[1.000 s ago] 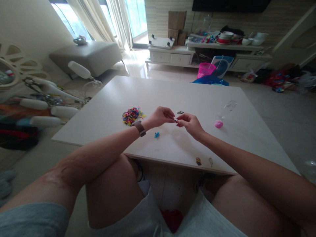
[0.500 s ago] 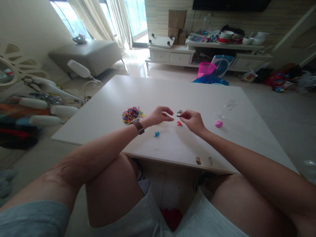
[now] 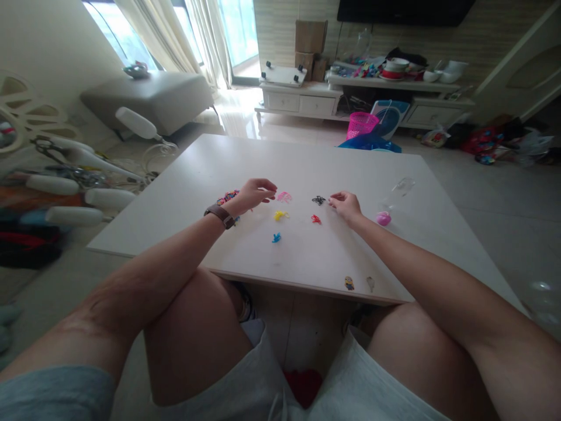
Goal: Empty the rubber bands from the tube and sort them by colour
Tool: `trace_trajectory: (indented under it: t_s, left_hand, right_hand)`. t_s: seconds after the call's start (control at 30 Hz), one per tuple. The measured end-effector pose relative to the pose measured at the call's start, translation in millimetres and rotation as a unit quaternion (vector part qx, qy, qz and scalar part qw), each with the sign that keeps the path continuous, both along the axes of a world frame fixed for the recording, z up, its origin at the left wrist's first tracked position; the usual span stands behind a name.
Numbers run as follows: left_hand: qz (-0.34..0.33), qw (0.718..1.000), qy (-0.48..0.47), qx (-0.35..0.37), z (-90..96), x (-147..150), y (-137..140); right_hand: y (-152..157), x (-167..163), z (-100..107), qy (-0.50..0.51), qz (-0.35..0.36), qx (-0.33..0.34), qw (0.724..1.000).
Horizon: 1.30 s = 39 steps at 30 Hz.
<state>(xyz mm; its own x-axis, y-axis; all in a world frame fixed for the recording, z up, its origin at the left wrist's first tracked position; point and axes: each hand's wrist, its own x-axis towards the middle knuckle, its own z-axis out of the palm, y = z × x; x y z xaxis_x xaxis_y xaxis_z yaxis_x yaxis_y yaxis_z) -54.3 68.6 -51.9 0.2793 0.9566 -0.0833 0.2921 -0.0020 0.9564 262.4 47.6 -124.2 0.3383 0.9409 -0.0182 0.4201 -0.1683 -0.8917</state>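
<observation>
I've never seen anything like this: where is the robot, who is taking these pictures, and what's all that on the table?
There is no robot here, just a person's two bare hands. The camera is worn on the head, looking forward and down. On the white table, the left hand is beside a pink pile of small pieces, and the right hand is beside a black pile. Nearer the person lie yellow, red and blue pieces. A mixed-colour pile is partly hidden by the left arm. I see nothing clearly held, though anything tiny in the right fingertips would be hard to make out.
</observation>
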Motion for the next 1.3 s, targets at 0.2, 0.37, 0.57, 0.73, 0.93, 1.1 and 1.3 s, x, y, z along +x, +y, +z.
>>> trace_trajectory:
  t_s: [0.2, 0.37, 0.57, 0.73, 0.93, 1.1, 1.3]
  left_hand:
    - [0.089, 0.994, 0.053, 0.043, 1.5, -42, 13]
    - [0.150, 0.978, 0.136, 0.047, -8.2, -73, 20]
    - [0.131, 0.953, 0.268, 0.049, -12.8, -91, 21]
    - [0.106, 0.937, 0.332, 0.005, -9.9, -95, 22]
    - [0.091, 0.924, 0.371, 0.002, -7.5, -93, 21]
    - [0.103, 0.923, 0.371, -0.003, -1.1, -91, 21]
    - [0.111, 0.928, 0.356, 0.006, 3.3, -92, 20]
  right_hand:
    - [-18, 14, 10, -0.241, 0.127, -0.018, 0.962]
    - [-34, 14, 15, -0.401, 0.255, -0.018, 0.880]
    - [-36, 11, 18, -0.426, 0.259, -0.022, 0.867]
    - [-35, 12, 17, -0.422, 0.259, -0.022, 0.869]
    - [-37, 11, 18, -0.429, 0.262, -0.017, 0.864]
    - [-37, 11, 17, -0.433, 0.260, -0.015, 0.863]
    - [-36, 12, 14, -0.436, 0.259, -0.008, 0.862]
